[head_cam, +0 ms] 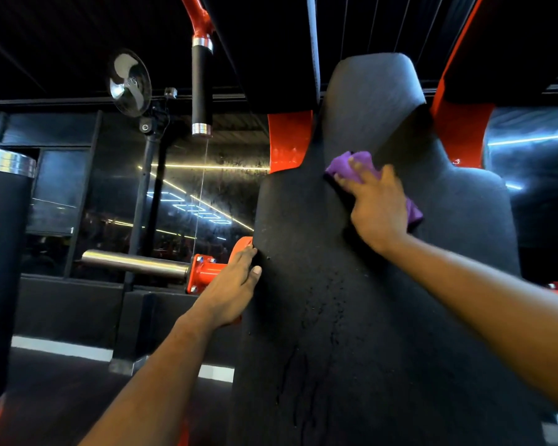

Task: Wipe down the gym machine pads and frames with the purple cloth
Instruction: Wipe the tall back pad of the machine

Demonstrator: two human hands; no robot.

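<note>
Open ground: the back pad (368,300) lies bare between my arms, streaked with droplets, and its narrow upper section is clear above my right hand (379,209), which presses the purple cloth (343,169) at the waist. Red frame plates (290,140) stand close on either side of that neck. At the pad's left edge, where my left hand (232,291) rests, a red flange (205,273) and chrome peg (136,263) block the way outward. A black handle (202,88) hangs above left.
</note>
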